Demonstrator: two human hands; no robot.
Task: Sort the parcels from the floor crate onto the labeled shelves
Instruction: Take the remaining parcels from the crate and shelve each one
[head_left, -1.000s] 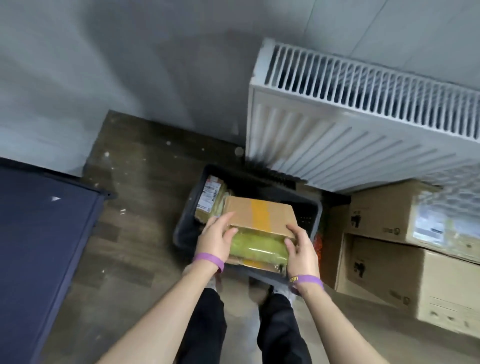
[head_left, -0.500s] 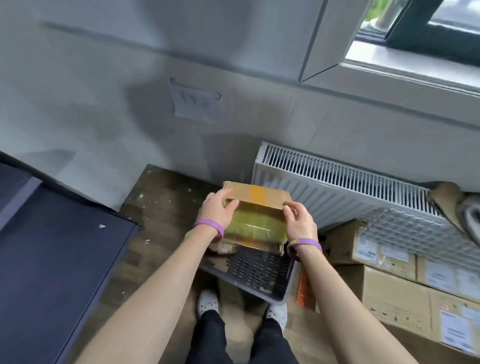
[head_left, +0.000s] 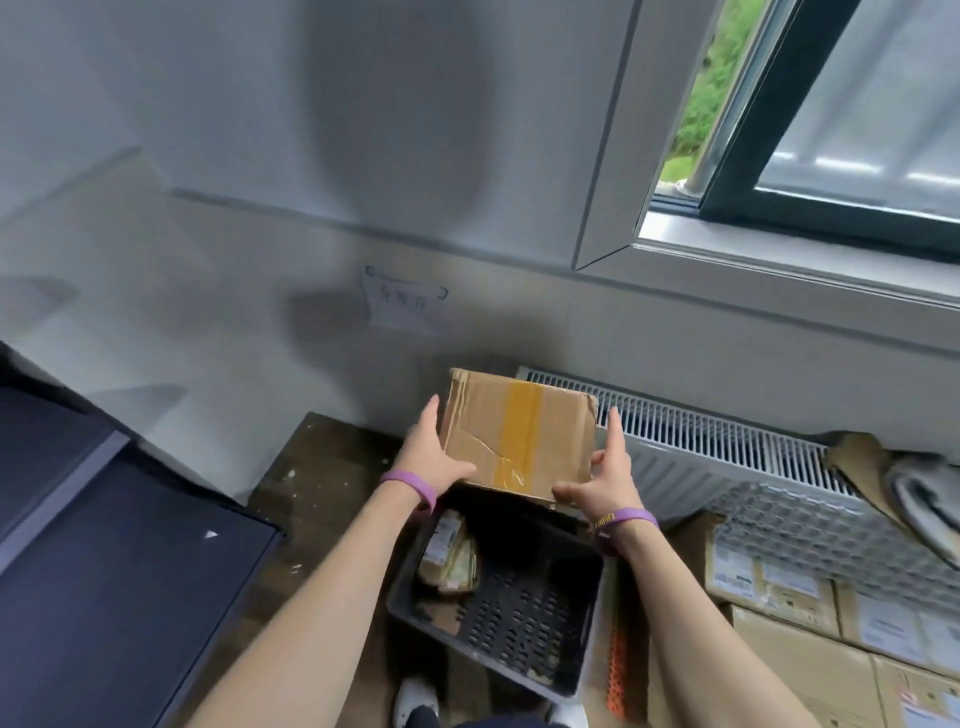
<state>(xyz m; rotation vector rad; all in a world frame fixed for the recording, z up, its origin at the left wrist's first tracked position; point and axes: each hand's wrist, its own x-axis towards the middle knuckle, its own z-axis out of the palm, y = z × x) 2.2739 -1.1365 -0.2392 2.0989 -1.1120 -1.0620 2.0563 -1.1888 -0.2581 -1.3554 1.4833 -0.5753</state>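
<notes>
Right now the person holds a brown cardboard box (head_left: 519, 436) up in the air with both hands, directly above the far end of the dark perforated crate (head_left: 524, 618) on the floor. The left hand (head_left: 434, 462) grips the box's left edge, fingers running up the side and thumb laid across the near face. The right hand (head_left: 605, 478) grips the right edge, one finger pointing up along the side and the thumb hooked under the bottom corner. Each wrist wears a purple band. The box is dented, with a torn crease across its face and a strip of yellowish tape down the middle. Down in the crate, against its left wall, lies a crumpled parcel (head_left: 451, 558) with a white label. Behind the box a white radiator (head_left: 701, 441) runs along the wall, and a paper note (head_left: 405, 304) is stuck to the wall above; its writing is too blurred to read. To the right sit stacked cartons (head_left: 779, 649) bearing shipping labels, with an orange strip (head_left: 615, 670) just beside the crate. A dark flat surface (head_left: 104, 571) fills the left side, and a window (head_left: 779, 130) stands open at upper right.
</notes>
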